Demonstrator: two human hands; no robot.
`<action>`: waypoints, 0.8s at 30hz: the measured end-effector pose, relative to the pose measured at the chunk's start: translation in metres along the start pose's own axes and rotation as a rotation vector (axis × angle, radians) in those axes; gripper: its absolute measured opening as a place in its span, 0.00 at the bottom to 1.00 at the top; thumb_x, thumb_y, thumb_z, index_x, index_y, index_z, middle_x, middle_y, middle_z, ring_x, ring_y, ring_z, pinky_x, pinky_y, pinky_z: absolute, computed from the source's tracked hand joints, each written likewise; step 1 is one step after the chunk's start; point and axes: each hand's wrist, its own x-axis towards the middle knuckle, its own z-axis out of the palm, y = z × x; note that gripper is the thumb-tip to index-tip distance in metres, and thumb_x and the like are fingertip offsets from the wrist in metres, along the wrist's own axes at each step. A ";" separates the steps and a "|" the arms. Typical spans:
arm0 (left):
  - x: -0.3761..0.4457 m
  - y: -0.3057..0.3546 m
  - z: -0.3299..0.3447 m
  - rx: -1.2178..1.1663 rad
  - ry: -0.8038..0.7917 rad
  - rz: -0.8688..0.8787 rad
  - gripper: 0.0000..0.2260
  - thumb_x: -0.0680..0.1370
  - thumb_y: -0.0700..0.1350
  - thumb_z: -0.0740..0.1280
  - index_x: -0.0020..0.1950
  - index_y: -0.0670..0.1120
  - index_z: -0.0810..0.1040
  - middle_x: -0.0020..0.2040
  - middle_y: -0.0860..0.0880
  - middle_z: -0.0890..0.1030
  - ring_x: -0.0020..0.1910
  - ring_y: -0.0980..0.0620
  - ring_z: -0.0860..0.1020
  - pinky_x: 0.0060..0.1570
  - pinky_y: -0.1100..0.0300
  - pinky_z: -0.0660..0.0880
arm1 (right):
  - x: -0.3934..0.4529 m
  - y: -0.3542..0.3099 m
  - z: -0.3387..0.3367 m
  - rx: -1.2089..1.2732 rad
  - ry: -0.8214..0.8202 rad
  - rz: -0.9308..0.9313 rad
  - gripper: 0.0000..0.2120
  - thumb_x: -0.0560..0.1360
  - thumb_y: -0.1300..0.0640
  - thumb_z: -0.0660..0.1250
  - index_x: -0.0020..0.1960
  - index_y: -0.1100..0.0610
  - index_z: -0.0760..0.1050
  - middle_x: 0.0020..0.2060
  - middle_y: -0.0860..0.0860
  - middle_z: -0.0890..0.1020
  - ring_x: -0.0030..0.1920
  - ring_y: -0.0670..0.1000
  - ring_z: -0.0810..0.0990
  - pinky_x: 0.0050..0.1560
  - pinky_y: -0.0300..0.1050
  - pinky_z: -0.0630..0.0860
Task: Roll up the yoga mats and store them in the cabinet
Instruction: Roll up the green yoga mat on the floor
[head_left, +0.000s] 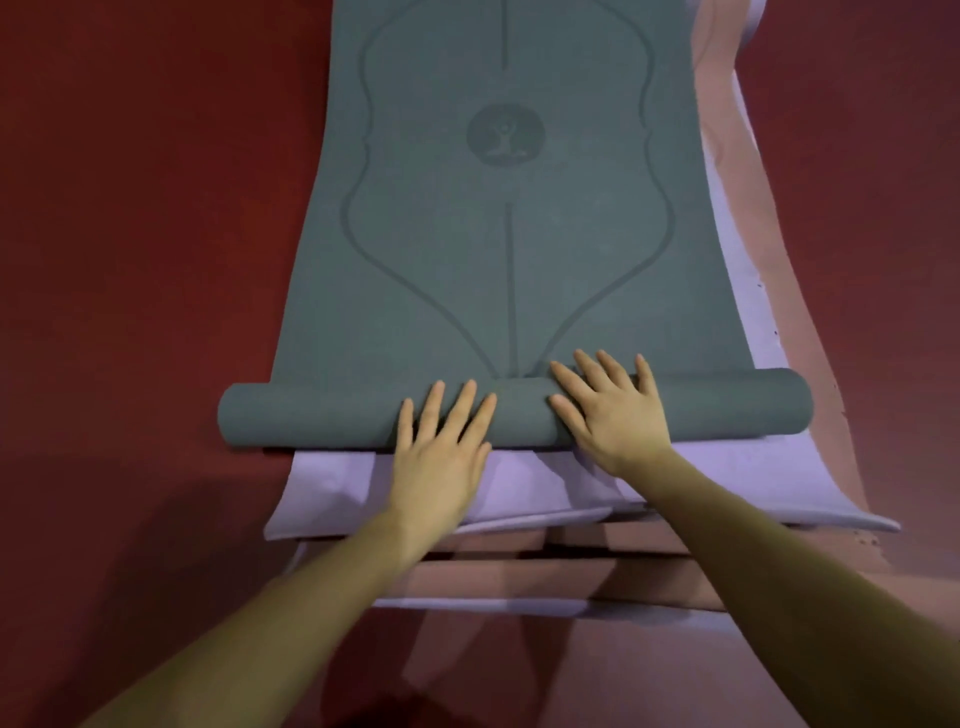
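A grey-green yoga mat (509, 249) with an embossed line pattern and a round emblem lies stretched away from me. Its near end is rolled into a thick tube (311, 415) running left to right. My left hand (441, 447) presses on the roll with straight, spread fingers, just left of centre. My right hand (608, 410) lies flat across the top of the roll, its fingertips reaching the unrolled part. Under this mat lies a lilac mat (524, 483), and under that a pink mat (571, 577).
The stack of mats rests on a dark red floor (145, 234). The lilac and pink mats stick out on the right side (748, 291) and towards me. My shadow falls on the floor at the bottom.
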 end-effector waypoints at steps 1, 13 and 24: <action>0.003 -0.002 0.000 -0.013 -0.018 -0.004 0.24 0.77 0.53 0.53 0.69 0.49 0.73 0.69 0.48 0.74 0.67 0.39 0.72 0.63 0.37 0.67 | 0.002 0.000 0.000 0.004 0.011 0.006 0.24 0.78 0.42 0.50 0.65 0.51 0.75 0.63 0.56 0.78 0.63 0.60 0.76 0.64 0.66 0.65; 0.061 -0.012 -0.013 -0.110 -0.159 -0.068 0.26 0.79 0.55 0.47 0.72 0.45 0.70 0.71 0.46 0.71 0.71 0.43 0.67 0.69 0.43 0.61 | -0.012 0.001 0.006 0.090 0.126 0.044 0.23 0.79 0.46 0.52 0.70 0.53 0.71 0.68 0.56 0.73 0.69 0.60 0.69 0.69 0.56 0.59; 0.097 -0.020 -0.016 -0.087 -0.229 -0.002 0.26 0.81 0.56 0.50 0.77 0.49 0.58 0.77 0.50 0.60 0.76 0.45 0.57 0.72 0.44 0.50 | 0.026 -0.008 0.003 0.079 0.133 0.100 0.23 0.79 0.47 0.52 0.71 0.54 0.70 0.69 0.57 0.72 0.69 0.60 0.68 0.68 0.63 0.57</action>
